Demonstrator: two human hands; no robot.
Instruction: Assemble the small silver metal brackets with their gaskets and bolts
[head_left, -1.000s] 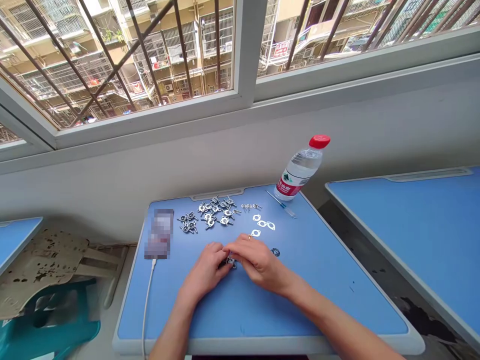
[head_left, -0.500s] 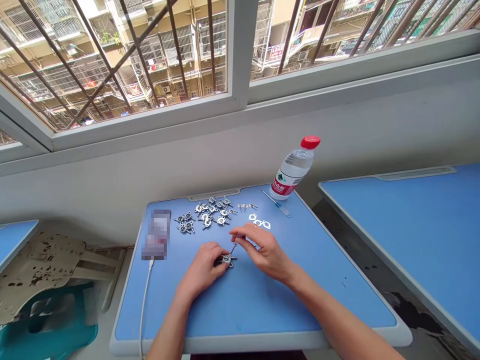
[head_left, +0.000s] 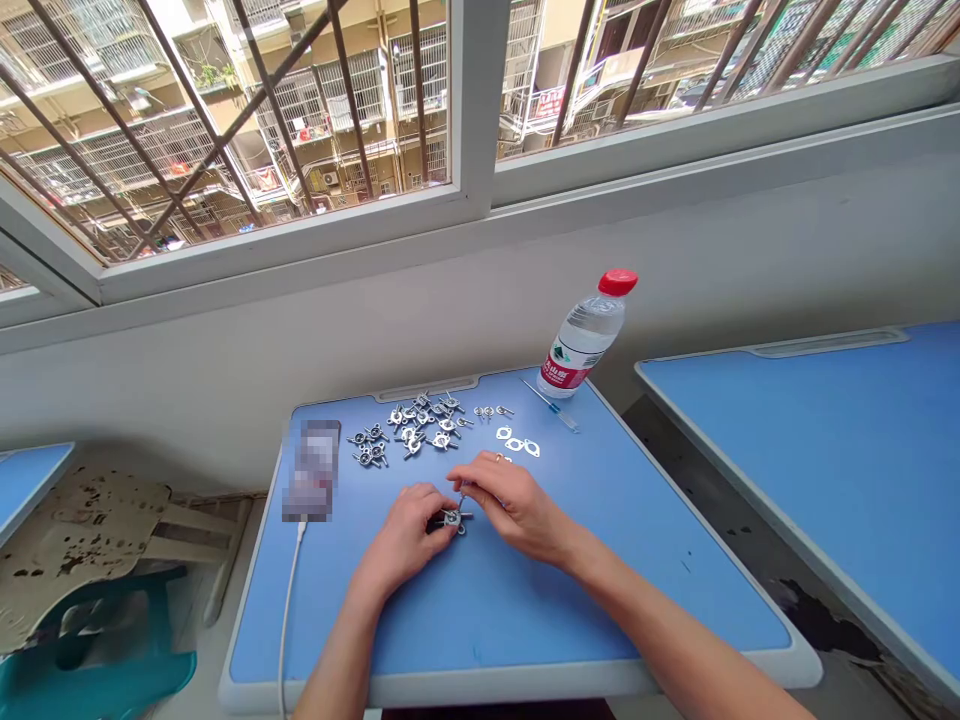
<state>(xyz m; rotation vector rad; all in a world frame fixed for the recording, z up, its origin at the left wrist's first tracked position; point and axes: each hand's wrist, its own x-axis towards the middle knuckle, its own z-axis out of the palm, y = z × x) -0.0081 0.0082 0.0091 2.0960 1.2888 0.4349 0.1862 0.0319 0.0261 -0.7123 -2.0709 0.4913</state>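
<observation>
My left hand [head_left: 409,532] rests on the blue table [head_left: 480,610], thumb and fingers closed around a small silver metal fitting [head_left: 452,518] with short pipe stubs and a ring-shaped ear. Just above it, the fingertips of my right hand [head_left: 517,505] pinch a thin metal piece [head_left: 461,498] whose lower end meets or nearly meets the fitting. My fingers cover most of that piece. Beyond the hands lies a loose group of similar metal fittings [head_left: 411,436]. Several small ringed metal pins [head_left: 489,412] and flat white gaskets [head_left: 514,444] lie to their right.
A water bottle [head_left: 581,345] with a red cap stands at the back right, a thin blue-handled tool [head_left: 555,408] in front of it. On the left lies a blurred phone [head_left: 315,470] with a white cable [head_left: 289,600]. Another blue table [head_left: 817,440] is at right.
My right hand has moved slightly left and down, bringing the thin piece closer to the fitting. My left hand keeps its hold in the same place.
</observation>
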